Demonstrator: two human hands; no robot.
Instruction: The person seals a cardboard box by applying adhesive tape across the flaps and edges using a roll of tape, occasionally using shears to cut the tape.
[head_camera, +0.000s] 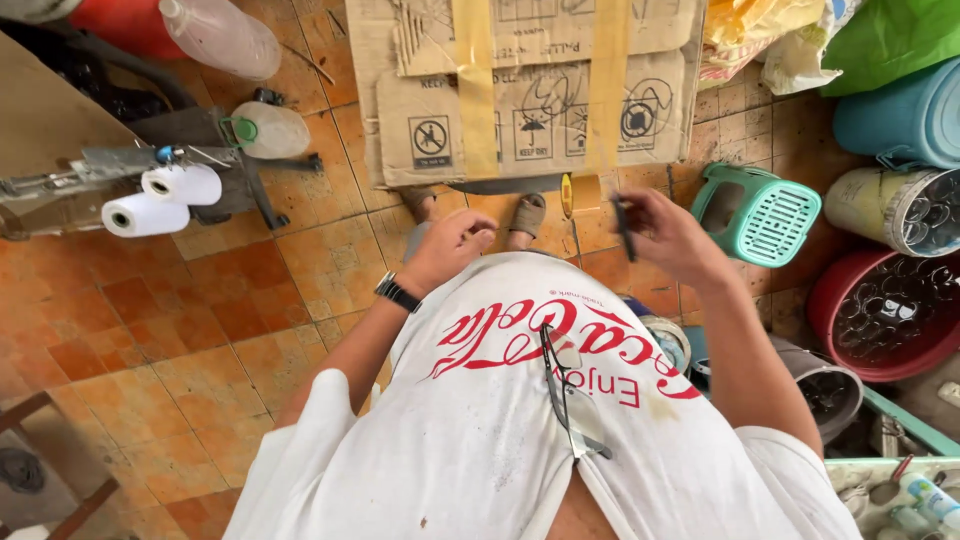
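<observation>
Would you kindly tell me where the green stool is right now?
In the head view, the green stool lies tipped on the tiled floor, just beyond the right hand and left of the red basin.

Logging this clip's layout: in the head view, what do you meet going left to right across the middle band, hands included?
White thread cones → left hand → right hand, holding a thin dark tool → green plastic stool → red basin.
</observation>
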